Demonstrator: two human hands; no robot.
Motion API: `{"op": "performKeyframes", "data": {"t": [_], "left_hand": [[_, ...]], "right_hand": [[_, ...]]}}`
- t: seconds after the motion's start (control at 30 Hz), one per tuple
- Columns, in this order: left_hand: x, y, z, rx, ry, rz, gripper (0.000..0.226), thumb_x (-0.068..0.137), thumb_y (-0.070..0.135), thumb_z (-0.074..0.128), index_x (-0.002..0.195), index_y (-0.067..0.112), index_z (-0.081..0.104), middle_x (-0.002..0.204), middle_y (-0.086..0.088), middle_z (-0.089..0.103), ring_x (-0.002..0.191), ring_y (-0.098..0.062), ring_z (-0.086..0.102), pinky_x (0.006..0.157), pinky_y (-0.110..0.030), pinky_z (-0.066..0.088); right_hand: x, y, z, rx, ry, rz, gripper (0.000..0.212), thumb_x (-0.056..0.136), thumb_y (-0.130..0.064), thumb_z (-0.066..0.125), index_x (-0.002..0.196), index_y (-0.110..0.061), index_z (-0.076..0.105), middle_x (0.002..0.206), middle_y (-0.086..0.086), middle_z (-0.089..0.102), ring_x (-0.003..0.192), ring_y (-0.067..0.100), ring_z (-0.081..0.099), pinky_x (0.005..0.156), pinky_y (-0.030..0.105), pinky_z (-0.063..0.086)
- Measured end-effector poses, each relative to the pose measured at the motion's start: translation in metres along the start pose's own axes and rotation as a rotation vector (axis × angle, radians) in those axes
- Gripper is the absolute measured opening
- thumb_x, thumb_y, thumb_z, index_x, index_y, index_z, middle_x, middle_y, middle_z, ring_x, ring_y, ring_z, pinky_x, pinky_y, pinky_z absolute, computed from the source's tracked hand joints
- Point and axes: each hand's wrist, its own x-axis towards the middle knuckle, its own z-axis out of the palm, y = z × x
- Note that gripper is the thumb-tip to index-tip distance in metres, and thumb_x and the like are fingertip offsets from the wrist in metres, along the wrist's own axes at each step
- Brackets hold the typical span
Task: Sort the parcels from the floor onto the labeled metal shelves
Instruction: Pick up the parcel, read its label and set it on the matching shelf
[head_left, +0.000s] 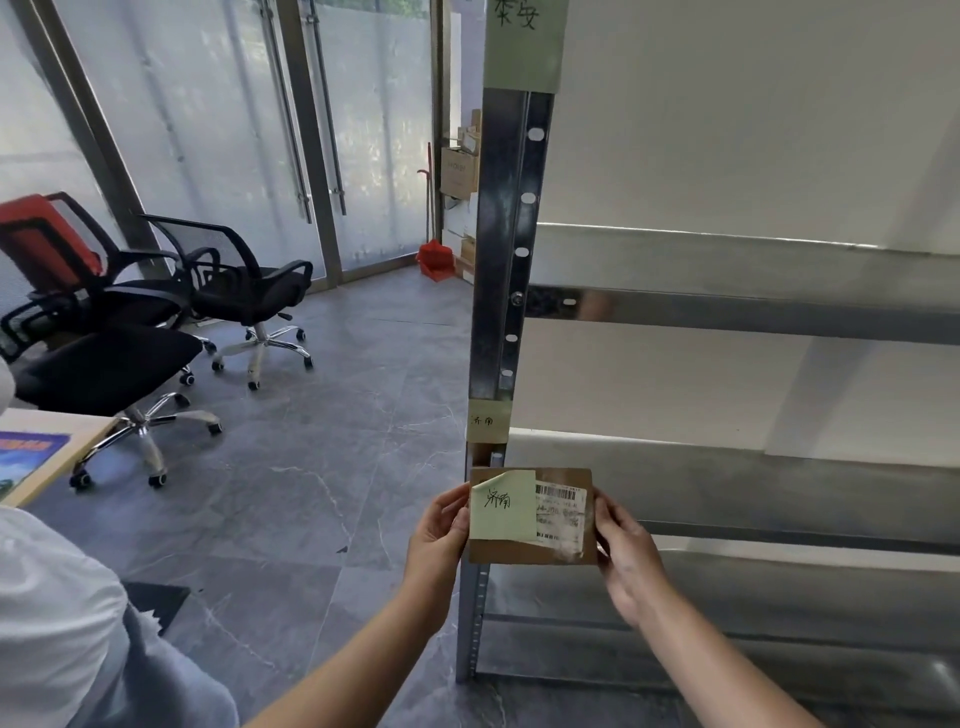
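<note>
Both hands — left hand (440, 525), right hand (626, 551) — grip the brown parcel (530, 552) just in front of the shelf post (506, 249).

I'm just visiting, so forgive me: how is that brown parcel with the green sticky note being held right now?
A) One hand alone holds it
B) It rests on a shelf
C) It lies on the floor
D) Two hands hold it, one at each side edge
D: the left hand grips the left edge of the brown parcel and the right hand grips its right edge, holding it up in front of the shelf post.
</note>
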Motion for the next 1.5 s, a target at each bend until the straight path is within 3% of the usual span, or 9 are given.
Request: {"op": "performKeyframes", "data": {"t": [0.07, 0.17, 0.37, 0.57, 0.73, 0.87, 1.13, 1.37, 1.5], "left_hand": [[-0.003, -0.009, 0.007, -0.005, -0.004, -0.023, 0.026, 0.101, 0.011, 0.055, 0.124, 0.016, 0.065, 0.121, -0.009, 0.074, 0.115, -0.029, 0.068, 0.099, -0.049, 0.055], [-0.007, -0.02, 0.023, -0.011, -0.006, -0.062, 0.025, 0.102, 0.009, 0.053, 0.122, 0.017, 0.065, 0.122, -0.01, 0.073, 0.114, -0.028, 0.069, 0.094, -0.044, 0.058], [0.005, -0.023, 0.064, -0.042, -0.043, -0.112, 0.027, 0.099, 0.013, 0.058, 0.126, 0.015, 0.065, 0.122, -0.011, 0.073, 0.114, -0.03, 0.069, 0.1, -0.05, 0.055], [0.028, -0.015, 0.101, 0.023, -0.008, -0.117, 0.019, 0.098, 0.015, 0.061, 0.115, 0.007, 0.064, 0.116, -0.015, 0.073, 0.108, -0.029, 0.07, 0.099, -0.045, 0.056], [0.052, -0.02, 0.112, 0.074, 0.036, -0.143, 0.023, 0.099, 0.019, 0.061, 0.115, 0.003, 0.066, 0.112, -0.02, 0.072, 0.105, -0.035, 0.069, 0.094, -0.047, 0.058], [0.069, -0.024, 0.116, 0.051, 0.031, -0.215, 0.026, 0.1, 0.023, 0.06, 0.119, 0.005, 0.064, 0.115, -0.018, 0.071, 0.102, -0.03, 0.068, 0.075, -0.034, 0.057], [0.099, -0.035, 0.129, -0.002, 0.056, -0.258, 0.025, 0.101, 0.021, 0.058, 0.122, 0.007, 0.061, 0.124, -0.019, 0.068, 0.115, -0.031, 0.066, 0.094, -0.037, 0.056], [0.114, -0.042, 0.136, 0.016, 0.083, -0.258, 0.021, 0.103, 0.02, 0.054, 0.12, 0.009, 0.061, 0.124, -0.019, 0.067, 0.113, -0.029, 0.066, 0.097, -0.036, 0.054], [0.115, -0.047, 0.136, 0.051, 0.077, -0.259, 0.016, 0.104, 0.016, 0.052, 0.114, 0.012, 0.064, 0.123, -0.019, 0.067, 0.112, -0.03, 0.065, 0.104, -0.042, 0.052]], "right_hand": [[0.002, 0.004, -0.012, 0.0, 0.016, 0.026, 0.022, 0.101, -0.018, 0.049, 0.115, -0.017, 0.066, 0.097, 0.004, 0.076, 0.104, 0.03, 0.066, 0.099, 0.054, 0.048], [0.005, 0.004, -0.029, 0.014, 0.044, 0.025, 0.022, 0.101, -0.017, 0.049, 0.117, -0.015, 0.065, 0.088, 0.0, 0.078, 0.097, 0.026, 0.067, 0.095, 0.051, 0.051], [0.019, -0.024, -0.057, -0.046, 0.079, -0.006, 0.022, 0.102, -0.023, 0.049, 0.115, -0.02, 0.066, 0.105, 0.005, 0.073, 0.102, 0.025, 0.065, 0.099, 0.042, 0.045], [0.042, -0.05, -0.072, -0.058, 0.084, -0.007, 0.019, 0.102, -0.021, 0.049, 0.103, -0.021, 0.068, 0.096, 0.003, 0.073, 0.089, 0.017, 0.065, 0.07, 0.028, 0.046], [0.072, -0.054, -0.079, -0.061, 0.078, 0.036, 0.022, 0.101, -0.014, 0.05, 0.113, -0.022, 0.066, 0.099, 0.005, 0.073, 0.09, 0.019, 0.066, 0.067, 0.028, 0.048], [0.093, -0.054, -0.08, -0.079, 0.044, 0.057, 0.026, 0.101, -0.012, 0.047, 0.117, -0.021, 0.066, 0.105, 0.008, 0.073, 0.094, 0.022, 0.067, 0.066, 0.03, 0.049], [0.136, -0.05, -0.082, -0.124, 0.025, 0.117, 0.026, 0.102, -0.017, 0.046, 0.121, -0.022, 0.064, 0.1, 0.005, 0.072, 0.085, 0.017, 0.066, 0.062, 0.029, 0.046], [0.164, -0.045, -0.087, -0.172, 0.002, 0.122, 0.024, 0.103, -0.019, 0.046, 0.118, -0.024, 0.064, 0.101, 0.003, 0.073, 0.086, 0.015, 0.065, 0.066, 0.027, 0.045], [0.176, -0.034, -0.093, -0.207, -0.006, 0.157, 0.026, 0.102, -0.026, 0.049, 0.122, -0.023, 0.065, 0.105, 0.003, 0.075, 0.1, 0.023, 0.067, 0.097, 0.044, 0.048]]}}
